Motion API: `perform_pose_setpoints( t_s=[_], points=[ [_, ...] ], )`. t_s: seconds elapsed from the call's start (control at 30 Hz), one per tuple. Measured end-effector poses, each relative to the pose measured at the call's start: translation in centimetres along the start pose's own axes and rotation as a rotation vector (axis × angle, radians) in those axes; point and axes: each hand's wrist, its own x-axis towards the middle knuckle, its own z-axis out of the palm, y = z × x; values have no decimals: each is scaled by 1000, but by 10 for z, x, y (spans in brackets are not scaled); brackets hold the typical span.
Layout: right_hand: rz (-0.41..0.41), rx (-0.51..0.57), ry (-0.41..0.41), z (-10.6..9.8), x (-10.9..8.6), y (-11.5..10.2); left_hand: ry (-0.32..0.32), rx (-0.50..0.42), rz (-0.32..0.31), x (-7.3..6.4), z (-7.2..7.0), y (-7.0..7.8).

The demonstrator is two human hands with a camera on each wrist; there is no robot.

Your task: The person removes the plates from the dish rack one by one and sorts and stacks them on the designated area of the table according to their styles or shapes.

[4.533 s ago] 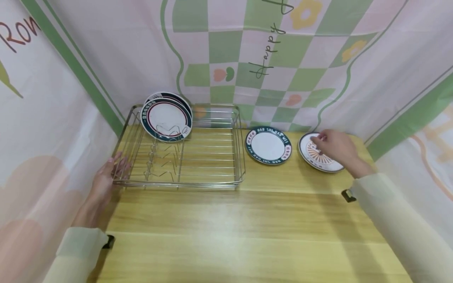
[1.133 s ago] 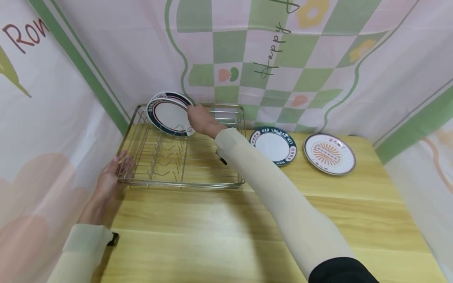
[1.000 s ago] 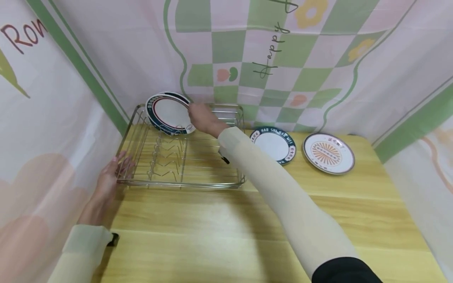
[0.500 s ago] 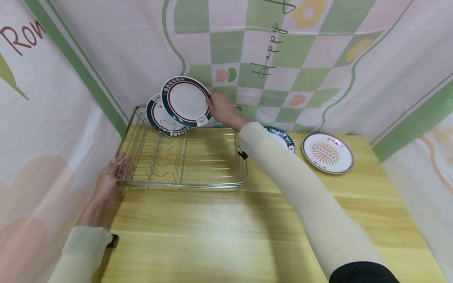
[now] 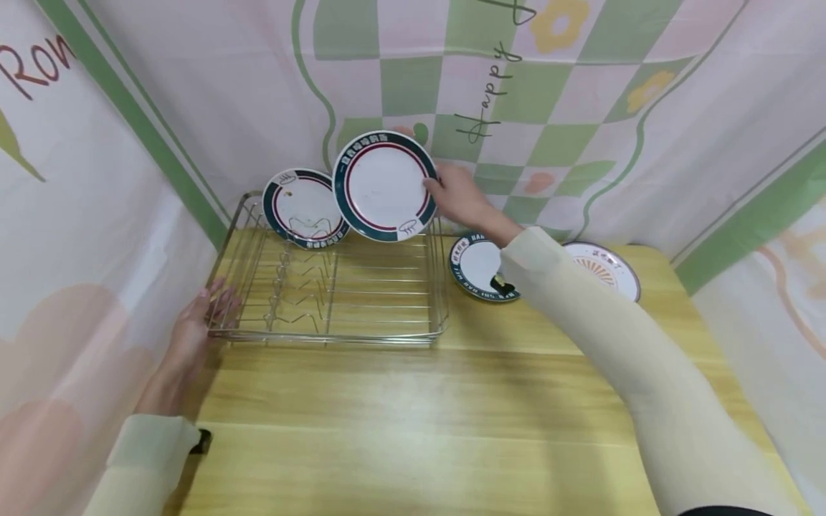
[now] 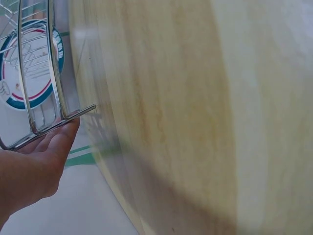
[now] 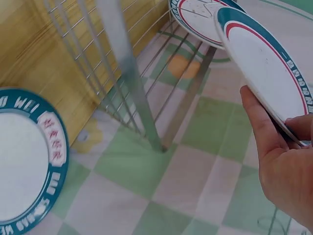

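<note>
My right hand (image 5: 459, 195) pinches the right rim of a white plate (image 5: 385, 186) with a dark green band and red ring. This plate is tilted, raised above the back of the wire dish rack (image 5: 381, 335). In the right wrist view, the thumb lies on the face of the held plate (image 7: 266, 63) and a finger runs along its underside. A second green-banded plate (image 5: 303, 208) leans in the rack's back left. My left hand (image 5: 192, 322) rests against the rack's left end, fingers fairly straight; in the left wrist view they touch the rack's wire rim (image 6: 49, 128).
A green-rimmed plate (image 5: 474, 266) lies flat right of the rack, partly covered by my right sleeve. Farther right is a plate with an orange sunburst (image 5: 603, 265), also partly covered. A patterned cloth (image 5: 413, 86) hangs behind the wooden table (image 5: 361, 430).
My right hand has gone from the right-hand plates to the rack and taken hold of the front plate. It has lifted that plate up and rightward, exposing the other one. The left hand stays put.
</note>
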Motion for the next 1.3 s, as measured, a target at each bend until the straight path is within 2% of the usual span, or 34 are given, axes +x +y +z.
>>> perform_pose_setpoints(
  t_s=[0.2,0.3,0.73,0.9,1.1,1.3],
  points=[
    [125,177,-21,-28,-24,4,-6,-43,-24,-1,1,1],
    [175,221,-21,-38,-37,4,-10,-48,-25,-1,0,1],
    [293,200,-59,-68,-93,18,-29,14,3,0,-4,-1],
    [353,245,-81,-76,-116,32,-24,17,-12,2,-3,1],
    [413,248,-130,-86,-147,50,-29,28,-6,2,-3,1],
    [485,236,-173,-94,-181,73,-19,-3,0,2,-3,0]
  ],
)
